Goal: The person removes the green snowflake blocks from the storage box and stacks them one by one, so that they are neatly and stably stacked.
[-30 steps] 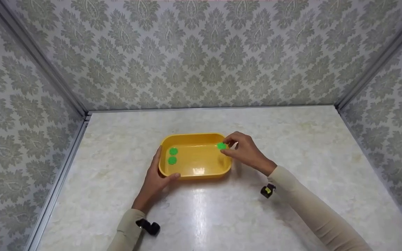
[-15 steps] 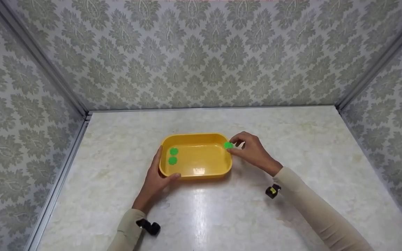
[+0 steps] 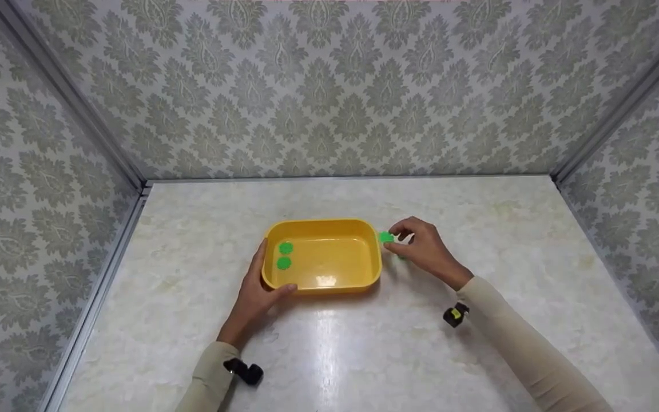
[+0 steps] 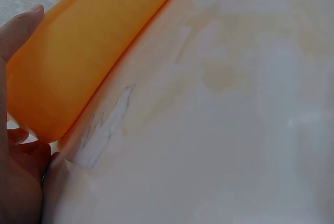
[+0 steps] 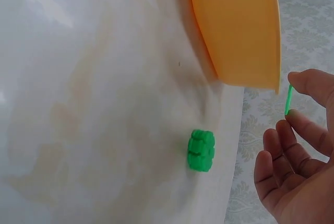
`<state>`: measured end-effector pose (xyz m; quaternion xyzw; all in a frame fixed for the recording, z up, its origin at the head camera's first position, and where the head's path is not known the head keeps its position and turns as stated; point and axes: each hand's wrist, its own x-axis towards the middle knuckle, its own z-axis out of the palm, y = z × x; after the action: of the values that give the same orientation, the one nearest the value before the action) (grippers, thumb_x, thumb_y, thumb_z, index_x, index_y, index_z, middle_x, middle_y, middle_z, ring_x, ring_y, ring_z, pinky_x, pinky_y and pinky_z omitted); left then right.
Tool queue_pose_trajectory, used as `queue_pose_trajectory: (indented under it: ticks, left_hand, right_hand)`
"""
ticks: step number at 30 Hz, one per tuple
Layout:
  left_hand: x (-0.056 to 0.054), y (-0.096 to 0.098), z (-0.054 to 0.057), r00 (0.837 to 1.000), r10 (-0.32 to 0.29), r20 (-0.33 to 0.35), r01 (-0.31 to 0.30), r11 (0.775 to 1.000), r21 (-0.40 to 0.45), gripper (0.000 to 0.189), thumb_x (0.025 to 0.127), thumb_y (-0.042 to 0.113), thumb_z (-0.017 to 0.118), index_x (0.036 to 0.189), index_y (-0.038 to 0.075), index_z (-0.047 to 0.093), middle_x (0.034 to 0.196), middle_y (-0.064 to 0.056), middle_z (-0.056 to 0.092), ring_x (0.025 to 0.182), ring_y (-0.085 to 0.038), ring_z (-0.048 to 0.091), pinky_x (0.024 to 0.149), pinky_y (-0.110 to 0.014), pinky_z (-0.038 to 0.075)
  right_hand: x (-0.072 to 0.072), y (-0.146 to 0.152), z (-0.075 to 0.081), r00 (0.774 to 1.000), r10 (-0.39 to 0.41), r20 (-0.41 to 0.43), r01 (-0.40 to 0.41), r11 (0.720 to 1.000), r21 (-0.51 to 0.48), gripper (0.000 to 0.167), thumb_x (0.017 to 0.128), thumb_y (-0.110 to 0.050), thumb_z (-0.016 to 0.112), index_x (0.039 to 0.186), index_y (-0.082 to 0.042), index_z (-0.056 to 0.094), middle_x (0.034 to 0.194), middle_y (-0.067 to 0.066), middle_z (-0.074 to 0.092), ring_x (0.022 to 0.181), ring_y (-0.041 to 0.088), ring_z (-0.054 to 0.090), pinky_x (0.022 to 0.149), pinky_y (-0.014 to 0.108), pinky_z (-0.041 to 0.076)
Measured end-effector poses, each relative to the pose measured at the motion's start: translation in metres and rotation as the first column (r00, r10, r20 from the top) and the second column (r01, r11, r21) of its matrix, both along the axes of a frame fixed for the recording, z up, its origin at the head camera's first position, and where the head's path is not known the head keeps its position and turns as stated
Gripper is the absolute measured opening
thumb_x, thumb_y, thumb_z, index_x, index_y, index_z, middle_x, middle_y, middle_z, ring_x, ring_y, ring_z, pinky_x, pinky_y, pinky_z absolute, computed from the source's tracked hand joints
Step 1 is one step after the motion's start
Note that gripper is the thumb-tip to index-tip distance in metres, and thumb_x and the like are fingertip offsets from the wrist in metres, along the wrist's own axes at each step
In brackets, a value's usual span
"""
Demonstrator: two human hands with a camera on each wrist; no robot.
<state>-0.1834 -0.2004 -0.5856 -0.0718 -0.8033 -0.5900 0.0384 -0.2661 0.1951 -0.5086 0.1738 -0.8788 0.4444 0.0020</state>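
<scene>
A yellow plastic tray (image 3: 329, 257) stands mid-table, and my left hand (image 3: 255, 294) holds its left end, thumb at the front rim. The left wrist view shows curled fingers (image 4: 31, 153) at the tray's lower edge. Inside the tray, two thin green scalloped discs (image 3: 285, 255) lie one behind the other near the left wall. Just outside the right rim, my right hand (image 3: 425, 249) pinches another green disc (image 3: 385, 237) between thumb and index finger; the right wrist view shows this disc (image 5: 288, 99) edge-on. Below that hand a short stack of green scalloped pieces (image 5: 201, 151) sits on the table.
The light marbled table (image 3: 329, 355) meets patterned wallpapered panels (image 3: 318, 86) at the back and sides. In the head view my right hand mostly hides the green stack. Small black cameras (image 3: 243, 372) are strapped at both wrists.
My right hand has moved right, carrying the green disc from over the tray's right end to outside its rim. The left hand and tray have stayed put.
</scene>
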Motion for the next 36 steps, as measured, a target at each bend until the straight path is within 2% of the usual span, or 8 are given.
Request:
queue_pose_trajectory:
  ticks: [7,18,31,36]
  left_hand:
    - [0.000,0.001,0.001,1.000,0.009,0.018,-0.009,1.000,-0.011,0.119,0.092,0.025,0.091,0.179,0.021,0.011,0.184,-0.007,0.018,0.166,-0.029,0.024,0.134,-0.055,0.022]
    - [0.001,0.001,-0.001,1.000,0.004,0.009,-0.004,1.000,-0.014,0.120,0.090,0.024,0.092,0.179,0.021,0.012,0.184,-0.007,0.020,0.165,-0.030,0.027,0.133,-0.054,0.024]
    - [0.002,0.001,0.002,1.000,0.003,0.024,-0.002,1.000,-0.014,0.120,0.092,0.031,0.092,0.179,0.024,0.011,0.184,-0.003,0.019,0.166,-0.025,0.026,0.134,-0.052,0.022]
    - [0.002,0.000,0.002,1.000,-0.007,0.014,0.007,1.000,-0.003,0.120,0.092,0.028,0.091,0.179,0.023,0.010,0.184,-0.004,0.018,0.165,-0.026,0.027,0.133,-0.052,0.023]
  right_hand:
    - [-0.001,0.012,-0.009,0.999,-0.043,0.012,0.043,0.999,0.004,0.027,0.096,-0.022,0.089,0.116,-0.008,0.078,0.115,0.009,0.074,0.106,0.029,0.068,0.086,0.036,0.055]
    - [0.000,0.027,-0.024,0.997,-0.061,0.046,0.060,0.998,0.029,0.026,0.095,-0.020,0.089,0.115,-0.006,0.078,0.114,0.011,0.074,0.106,0.030,0.069,0.094,0.045,0.056]
    - [0.000,0.037,-0.036,0.995,-0.076,0.070,0.071,0.995,0.064,0.026,0.096,-0.020,0.089,0.114,-0.006,0.078,0.113,0.011,0.073,0.104,0.028,0.068,0.092,0.039,0.056]
    - [0.001,0.038,-0.038,0.994,-0.077,0.074,0.072,0.996,0.060,0.025,0.096,-0.019,0.088,0.114,-0.006,0.078,0.112,0.011,0.073,0.102,0.026,0.067,0.091,0.035,0.056]
